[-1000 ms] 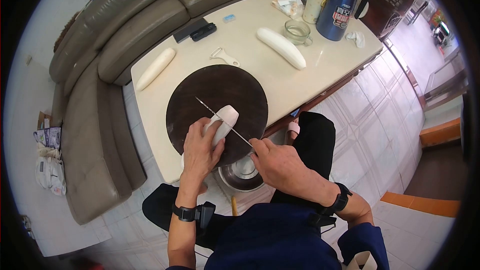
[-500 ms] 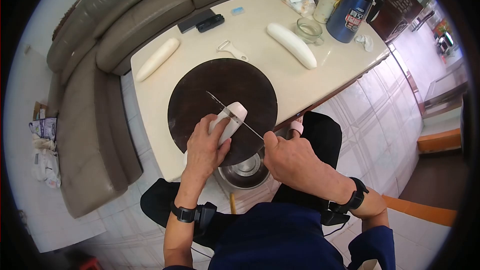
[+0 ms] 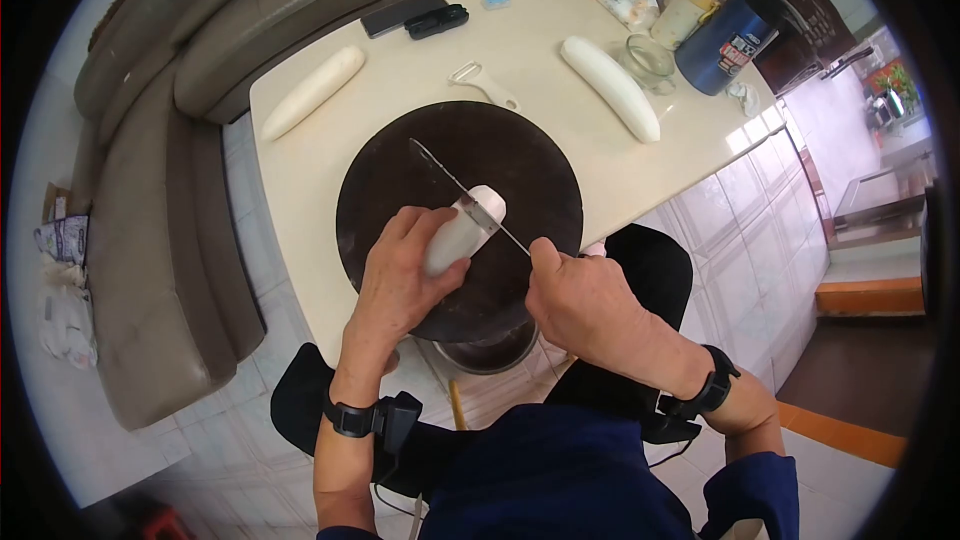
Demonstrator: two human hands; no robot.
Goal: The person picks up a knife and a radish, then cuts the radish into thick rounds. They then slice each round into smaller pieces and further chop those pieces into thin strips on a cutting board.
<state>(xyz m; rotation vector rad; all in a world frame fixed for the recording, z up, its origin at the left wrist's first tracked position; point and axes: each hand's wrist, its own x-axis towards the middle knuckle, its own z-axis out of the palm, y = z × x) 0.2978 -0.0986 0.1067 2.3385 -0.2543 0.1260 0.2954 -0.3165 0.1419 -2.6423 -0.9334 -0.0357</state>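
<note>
A peeled white radish piece (image 3: 455, 243) lies on the round dark cutting board (image 3: 530, 165). My left hand (image 3: 405, 265) is closed round its near part, thumb on one side and fingers on the other. The fist of my right hand (image 3: 585, 300) wraps the handle of a knife (image 3: 440, 168), whose grip is hidden inside it. The blade crosses the radish close to its far end, with the tip pointing to the board's far left. A short pale end of the radish shows beyond the blade.
Two whole white radishes (image 3: 612, 88) (image 3: 315, 93) lie on the cream table (image 3: 400, 75), with a white peeler (image 3: 485, 85) between them. A glass bowl (image 3: 648, 62) and a blue flask (image 3: 730, 45) stand at the right. Below the board's near edge is a metal basin (image 3: 490, 352).
The knife blade is turned more steeply away from me across the radish. My left fingers have drawn back from the blade along the radish. The whole view has shifted slightly.
</note>
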